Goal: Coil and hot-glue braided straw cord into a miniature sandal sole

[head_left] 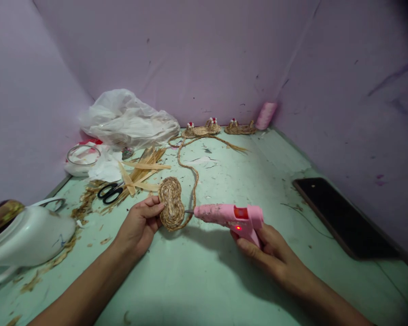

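Observation:
My left hand [144, 222] pinches the left edge of a coiled braided-straw sole [170, 203], shaped like a figure eight and held tilted up above the table. From its lower right edge a loose straw braid [196, 179] runs back across the table. In my right hand [265, 246] is a pink hot glue gun [224, 213], its red light lit. The gun's metal nozzle points left, at the sole's right edge; whether it touches cannot be made out.
Black-handled scissors [110, 193] and flat straw strips [144, 170] lie at left, near a clear plastic bag [129, 120]. A white pitcher-like container [37, 235] lies tipped at far left. Small straw slippers [204, 130] and a pink spool [266, 115] stand behind; a phone [343, 217] lies right.

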Demonstrator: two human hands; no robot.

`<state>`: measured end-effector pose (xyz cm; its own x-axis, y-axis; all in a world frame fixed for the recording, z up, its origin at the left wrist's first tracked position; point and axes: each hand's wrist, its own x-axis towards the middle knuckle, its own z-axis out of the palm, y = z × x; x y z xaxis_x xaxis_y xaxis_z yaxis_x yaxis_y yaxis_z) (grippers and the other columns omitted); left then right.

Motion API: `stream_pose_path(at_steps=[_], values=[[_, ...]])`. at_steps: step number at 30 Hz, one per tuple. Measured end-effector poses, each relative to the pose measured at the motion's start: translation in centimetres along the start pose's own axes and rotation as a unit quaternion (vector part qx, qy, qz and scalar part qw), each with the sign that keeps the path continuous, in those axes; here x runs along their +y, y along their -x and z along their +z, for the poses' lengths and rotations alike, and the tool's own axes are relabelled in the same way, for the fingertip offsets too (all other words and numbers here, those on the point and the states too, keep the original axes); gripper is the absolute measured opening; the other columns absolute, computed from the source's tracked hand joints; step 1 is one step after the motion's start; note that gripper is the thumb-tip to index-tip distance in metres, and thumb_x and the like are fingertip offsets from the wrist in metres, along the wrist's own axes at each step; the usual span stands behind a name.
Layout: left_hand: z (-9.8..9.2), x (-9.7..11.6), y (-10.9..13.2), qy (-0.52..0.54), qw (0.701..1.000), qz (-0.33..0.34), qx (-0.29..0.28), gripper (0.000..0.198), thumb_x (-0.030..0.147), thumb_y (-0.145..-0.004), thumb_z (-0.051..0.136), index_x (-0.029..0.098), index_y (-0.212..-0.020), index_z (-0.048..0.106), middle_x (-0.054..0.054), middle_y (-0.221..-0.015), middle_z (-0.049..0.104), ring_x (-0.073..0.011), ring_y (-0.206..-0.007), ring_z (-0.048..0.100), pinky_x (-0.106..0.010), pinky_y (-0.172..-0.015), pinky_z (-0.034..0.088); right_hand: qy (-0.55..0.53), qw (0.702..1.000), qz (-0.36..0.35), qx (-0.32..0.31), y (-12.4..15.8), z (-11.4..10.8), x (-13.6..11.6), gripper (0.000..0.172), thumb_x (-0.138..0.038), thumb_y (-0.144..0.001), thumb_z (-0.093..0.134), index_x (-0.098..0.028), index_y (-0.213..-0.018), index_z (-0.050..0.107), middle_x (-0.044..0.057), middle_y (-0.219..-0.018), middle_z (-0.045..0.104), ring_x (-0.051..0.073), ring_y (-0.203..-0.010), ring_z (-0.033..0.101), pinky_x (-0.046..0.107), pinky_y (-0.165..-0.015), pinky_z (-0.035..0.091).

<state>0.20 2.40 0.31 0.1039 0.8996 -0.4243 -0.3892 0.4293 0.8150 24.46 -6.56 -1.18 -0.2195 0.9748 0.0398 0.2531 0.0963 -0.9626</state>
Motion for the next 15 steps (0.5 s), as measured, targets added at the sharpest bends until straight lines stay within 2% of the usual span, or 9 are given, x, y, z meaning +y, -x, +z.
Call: stream_pose_path(at_steps=[6, 11, 15], values=[[0.0, 0.1, 0.1, -0.007, 1.000, -0.004, -0.004, 0.014, 0.002, -0.059, 0.065, 0.009, -0.071, 0.067, -0.006, -0.067, 0.068, -0.0128, -0.056, 0.061, -0.020, -0.055, 0.051, -0.020, 1.000, -0.002, 0.007, 0.0, 0.0, -0.1, 0.017, -0.037, -0.087, 0.048, -0.021, -0.081, 0.051, -0.004, -0.064, 0.035, 0.011, -0.056, 0.032, 0.024, -0.050, 0.029], [0.1, 0.2, 0.2, -0.011, 1.000, -0.007, -0.010, 0.015, 0.003, -0.058, 0.065, 0.009, -0.071, 0.068, -0.007, -0.068, 0.070, -0.0137, -0.056, 0.061, -0.022, -0.055, 0.050, -0.061, 0.998, 0.018, -0.012, -0.2, 0.0, -0.6, 0.023, -0.041, -0.086, 0.050, -0.019, -0.086, 0.057, 0.000, -0.070, 0.052, 0.012, -0.056, 0.044, 0.024, -0.050, 0.036], [0.0, 0.2, 0.3, -0.012, 1.000, -0.009, -0.020, 0.015, 0.005, -0.057, 0.068, 0.009, -0.071, 0.069, -0.007, -0.067, 0.070, -0.0140, -0.056, 0.061, -0.022, -0.055, 0.050, -0.076, 0.997, 0.024, -0.014, -0.4, 0.1, -1.2, 0.030, -0.047, -0.084, 0.053, -0.019, -0.089, 0.061, -0.001, -0.064, 0.050, 0.011, -0.055, 0.045, 0.023, -0.049, 0.037]])
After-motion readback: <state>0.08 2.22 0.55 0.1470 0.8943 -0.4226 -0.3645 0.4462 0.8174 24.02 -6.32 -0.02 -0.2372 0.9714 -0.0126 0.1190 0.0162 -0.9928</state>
